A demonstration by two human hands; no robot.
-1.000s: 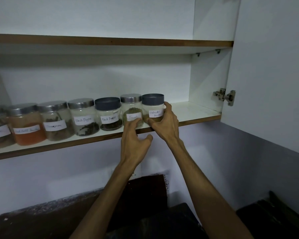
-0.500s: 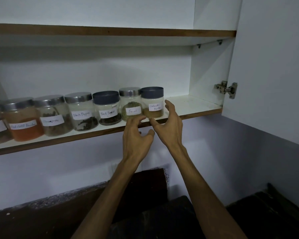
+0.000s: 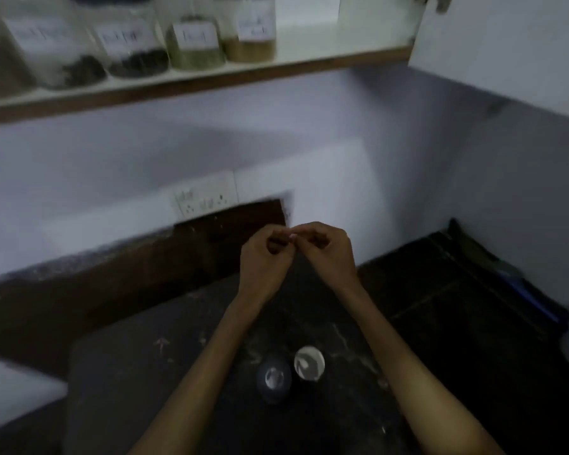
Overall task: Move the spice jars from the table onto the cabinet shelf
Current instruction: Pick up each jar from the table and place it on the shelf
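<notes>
Both hands are down low over the dark table (image 3: 145,372) now, fingertips touching each other. The left hand (image 3: 265,257) and right hand (image 3: 326,249) are both curled in loosely with nothing held in either. Two jars are still on the table, nearer the person than the hands and sitting between the forearms: a dark-lidded jar (image 3: 273,377) on the left and a silver-lidded jar (image 3: 308,362) just beside it on the right, seen from above so only the lids show. It's pretty blurry.

Up top, the cabinet shelf (image 3: 309,65) carries the row already placed, with the fennel jar (image 3: 194,41) and the coriander jar (image 3: 248,31) at the right end, well apart from the hands.

Compared with half a second ago, the hands have dropped away from the shelf edge where they hovered by those last two jars, and the view has tilted down, so the table jars come into sight.
</notes>
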